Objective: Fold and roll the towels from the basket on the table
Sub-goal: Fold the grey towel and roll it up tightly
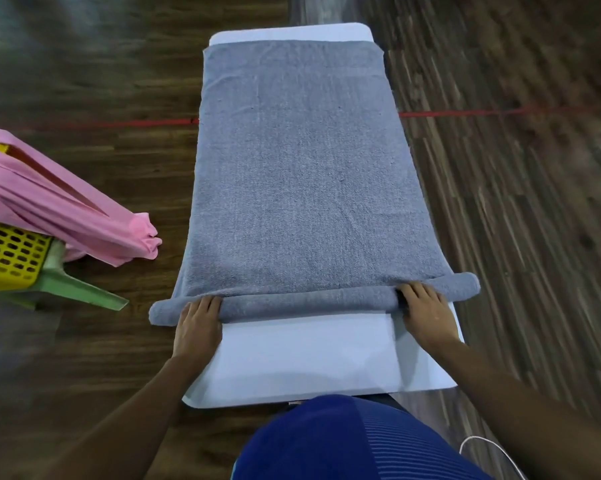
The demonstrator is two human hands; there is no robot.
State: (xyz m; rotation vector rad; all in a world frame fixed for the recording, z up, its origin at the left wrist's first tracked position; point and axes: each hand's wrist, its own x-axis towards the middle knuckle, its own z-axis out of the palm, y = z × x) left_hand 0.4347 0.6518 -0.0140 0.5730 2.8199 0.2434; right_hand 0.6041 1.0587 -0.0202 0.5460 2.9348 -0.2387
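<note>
**Both hands on the rolled near end of the gray towel**

Your arms reach forward from either side of your body, wrists low over the white surface [302, 362]. Your left hand [198, 323] sits on the left part of the roll, fingers bent over its top and thumb lying along its near side. Your right hand [427, 311] sits on the right part, fingertips curled over the crest. Each hand holds the roll in a narrow grasp, and the two are well apart, with a stretch of bare roll between them.

The gray towel [299, 174] lies flat along the surface, covering it nearly to the far edge. Its near end is wound into a tight tube that runs across the surface, and both tips of the tube overhang the sides.

To your left, off the surface, a yellow basket [9, 252] stands on a green stool [80, 289], with a pink towel [67, 216] draped over its rim and hanging toward the wooden floor [517, 202]. A red line [465, 113] crosses the floor and passes under the surface. A white cable [489, 445] curves beside your right forearm.
</note>
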